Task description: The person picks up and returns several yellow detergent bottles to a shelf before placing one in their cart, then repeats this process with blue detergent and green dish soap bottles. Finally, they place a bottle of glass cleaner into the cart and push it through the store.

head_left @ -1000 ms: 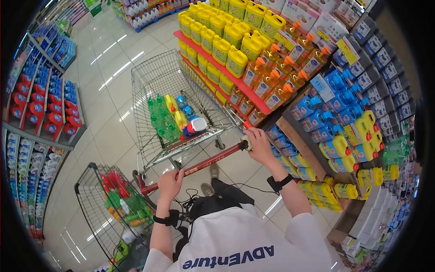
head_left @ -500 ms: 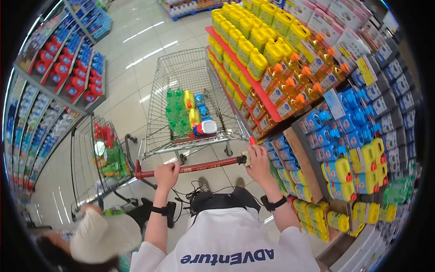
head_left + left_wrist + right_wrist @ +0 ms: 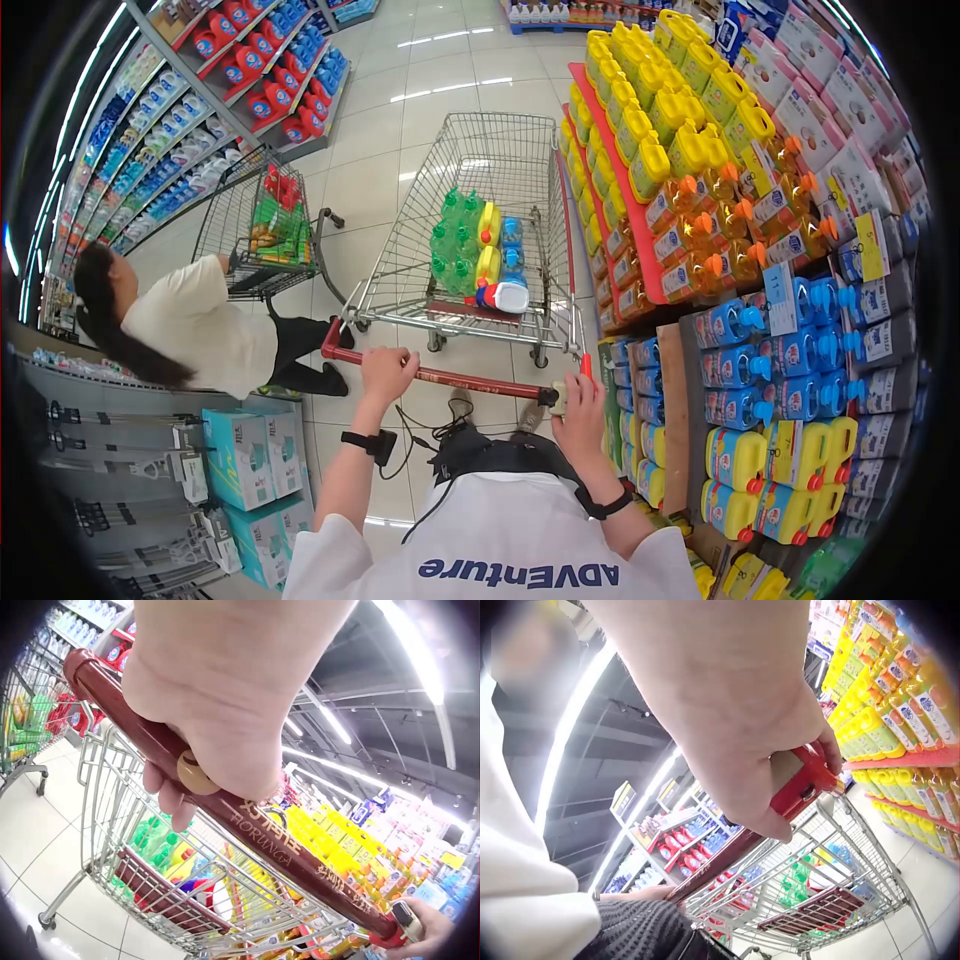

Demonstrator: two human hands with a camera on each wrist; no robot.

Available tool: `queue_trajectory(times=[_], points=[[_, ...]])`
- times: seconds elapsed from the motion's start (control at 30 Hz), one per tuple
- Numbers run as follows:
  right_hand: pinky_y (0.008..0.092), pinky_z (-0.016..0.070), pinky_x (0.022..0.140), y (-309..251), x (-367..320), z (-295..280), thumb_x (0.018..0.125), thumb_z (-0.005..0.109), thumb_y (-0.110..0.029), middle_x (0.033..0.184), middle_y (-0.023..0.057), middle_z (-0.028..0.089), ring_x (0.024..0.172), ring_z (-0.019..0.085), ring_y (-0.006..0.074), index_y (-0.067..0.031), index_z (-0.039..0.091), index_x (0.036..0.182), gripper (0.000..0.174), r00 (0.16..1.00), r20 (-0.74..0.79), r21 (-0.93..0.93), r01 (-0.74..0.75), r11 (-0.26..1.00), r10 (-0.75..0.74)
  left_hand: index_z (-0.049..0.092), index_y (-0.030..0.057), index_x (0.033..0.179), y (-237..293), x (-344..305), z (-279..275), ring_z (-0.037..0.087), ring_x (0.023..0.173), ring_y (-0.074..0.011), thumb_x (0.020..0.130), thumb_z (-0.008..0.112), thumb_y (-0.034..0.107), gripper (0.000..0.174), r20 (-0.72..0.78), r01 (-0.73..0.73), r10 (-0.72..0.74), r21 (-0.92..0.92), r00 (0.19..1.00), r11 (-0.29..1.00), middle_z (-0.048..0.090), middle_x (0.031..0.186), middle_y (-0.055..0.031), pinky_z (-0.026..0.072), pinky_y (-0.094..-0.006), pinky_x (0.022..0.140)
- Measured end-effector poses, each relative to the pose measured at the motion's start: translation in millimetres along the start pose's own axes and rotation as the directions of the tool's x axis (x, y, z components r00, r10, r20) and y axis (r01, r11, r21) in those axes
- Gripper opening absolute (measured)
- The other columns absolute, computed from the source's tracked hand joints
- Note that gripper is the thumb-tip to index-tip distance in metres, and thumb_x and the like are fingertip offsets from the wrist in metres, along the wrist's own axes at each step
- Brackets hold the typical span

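Watching remotely, I see the left hand (image 3: 388,375) curled round the bar (image 3: 470,381) just in from its left end, the right hand (image 3: 580,412) grasping its right end. The cart (image 3: 174,894) stands just ahead, bottles (image 3: 456,240) massed toward its near edge. I expect it stiff, weighty with load, its bar smooth; both ends give the surest hold.
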State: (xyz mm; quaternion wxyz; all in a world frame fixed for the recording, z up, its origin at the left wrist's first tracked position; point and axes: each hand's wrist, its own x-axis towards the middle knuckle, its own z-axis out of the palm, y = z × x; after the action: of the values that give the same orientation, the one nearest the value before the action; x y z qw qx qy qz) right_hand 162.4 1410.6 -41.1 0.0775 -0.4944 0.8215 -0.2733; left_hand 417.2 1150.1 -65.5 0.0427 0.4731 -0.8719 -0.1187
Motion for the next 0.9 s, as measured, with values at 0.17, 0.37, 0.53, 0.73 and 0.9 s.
queue_trajectory(times=[0.17, 0.37, 0.53, 0.73, 0.9], points=[[0.0491, 0.0400, 0.104, 7.5, -33.6, -1.6, 0.060, 0.072, -0.001, 0.124, 0.0161, 0.049, 0.121, 0.042, 0.0434, -0.0053, 0.051, 0.127, 0.070, 0.999, -0.037, -0.061, -0.029, 0.998, 0.027, 0.072, 0.0120, 0.070, 11.8, -39.0, 5.0, 0.062, 0.068, -0.0267, 0.085, 0.063, 0.037, 0.031, -0.025, -0.004, 0.004, -0.037, 1.000, 0.999, 0.062, 0.058, -0.0044, 0.0424, -0.0422, 0.077], [0.0502, 0.0399, 0.103, 7.9, -67.5, -4.2, 0.060, 0.071, 0.000, 0.123, 0.0150, 0.050, 0.119, 0.045, 0.0419, -0.0055, 0.053, 0.122, 0.065, 0.996, -0.084, -0.121, -0.044, 0.992, 0.034, 0.071, 0.0120, 0.071, 12.6, -79.5, 10.7, 0.063, 0.070, -0.0276, 0.086, 0.064, 0.038, 0.030, -0.045, -0.052, 0.046, -0.148, 0.998, 0.988, 0.064, 0.063, -0.0057, 0.0427, -0.0422, 0.074], [0.0488, 0.0414, 0.099, 2.2, -87.2, -2.1, 0.063, 0.071, 0.003, 0.121, 0.0145, 0.053, 0.116, 0.047, 0.0409, -0.0058, 0.053, 0.121, 0.061, 0.982, -0.180, -0.171, -0.096, 0.981, 0.064, 0.071, 0.0121, 0.076, 8.8, -104.3, -1.6, 0.063, 0.071, -0.0286, 0.089, 0.062, 0.038, 0.030, -0.044, -0.224, 0.219, -0.215, 0.975, 0.951, 0.065, 0.068, -0.0060, 0.0437, -0.0431, 0.069], [0.0467, 0.0414, 0.099, -3.6, -104.6, -5.8, 0.070, 0.072, -0.002, 0.128, 0.0139, 0.051, 0.117, 0.047, 0.0390, -0.0071, 0.055, 0.121, 0.054, 0.968, -0.206, -0.191, -0.184, 0.964, 0.144, 0.073, 0.0114, 0.085, 8.6, -112.4, -9.2, 0.066, 0.085, -0.0307, 0.092, 0.060, 0.041, 0.033, 0.307, -0.114, 0.185, -0.235, 0.933, 0.965, 0.068, 0.077, -0.0091, 0.0510, -0.0436, 0.071], [0.0464, 0.0414, 0.099, 3.5, -115.8, -9.8, 0.069, 0.071, -0.002, 0.130, 0.0134, 0.050, 0.118, 0.047, 0.0385, -0.0074, 0.055, 0.122, 0.056, 0.963, -0.225, -0.162, -0.188, 0.969, 0.150, 0.069, 0.0048, 0.101, 2.6, -95.2, -16.1, 0.066, 0.094, -0.0301, 0.092, 0.061, 0.041, 0.038, 0.494, -0.069, 0.258, -0.368, 0.830, 0.927, 0.070, 0.098, -0.0139, 0.0517, -0.0409, 0.083]])
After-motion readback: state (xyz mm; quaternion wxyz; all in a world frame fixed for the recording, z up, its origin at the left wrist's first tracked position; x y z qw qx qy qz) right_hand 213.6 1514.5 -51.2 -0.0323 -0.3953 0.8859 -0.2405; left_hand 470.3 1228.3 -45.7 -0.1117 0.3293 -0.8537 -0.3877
